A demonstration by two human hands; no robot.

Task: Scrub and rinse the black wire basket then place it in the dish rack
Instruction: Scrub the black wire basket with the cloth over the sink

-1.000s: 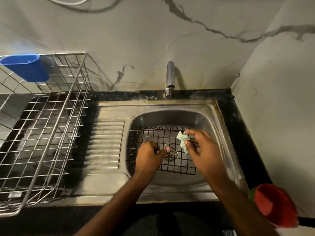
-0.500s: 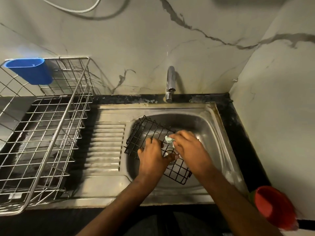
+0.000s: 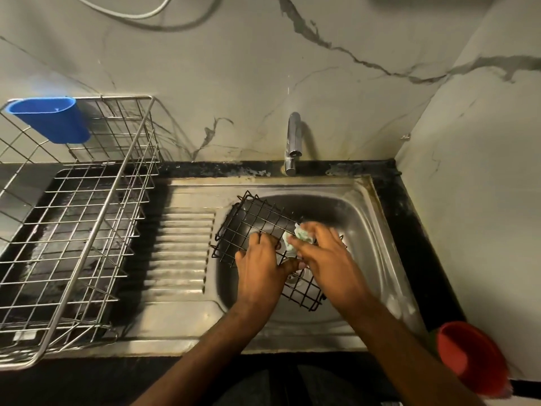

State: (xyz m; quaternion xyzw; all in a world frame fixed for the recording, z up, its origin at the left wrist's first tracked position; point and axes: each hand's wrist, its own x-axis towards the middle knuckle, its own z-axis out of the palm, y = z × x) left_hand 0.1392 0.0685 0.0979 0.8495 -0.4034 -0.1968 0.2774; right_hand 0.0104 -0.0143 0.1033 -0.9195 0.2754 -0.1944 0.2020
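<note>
Marble-patterned wall panels [image 3: 234, 83] rise behind a steel sink [image 3: 377, 230] set in a dark counter [image 3: 409, 218], with a chrome tap [image 3: 293, 142] standing at the back edge, no water visibly running from it. Your wire basket [image 3: 257, 224], black and grid-sided, sits tilted in the sink bowl, its upper left corner raised against the bowl's rim beside the ribbed drainboard [image 3: 181, 253]. Your left hand [image 3: 260, 271] lies on the basket with its fingers curled over the wires, gripping it. Your right hand [image 3: 325, 256] is just beside the left one, fingers bent around a pale green cloth [image 3: 301, 237] that it presses onto the basket's mesh. The two hands touch near the thumbs. The drain [image 3: 291, 278] shows under the mesh between your wrists.

To your left, a silver dish rack [image 3: 96, 218] stands on the counter, well apart from the basket, with a blue plastic holder [image 3: 49, 118] hung on its far rim. At your lower right a red cup [image 3: 468, 356] sits near the counter's edge. A white cable [image 3: 131, 13] loops across the wall above.
</note>
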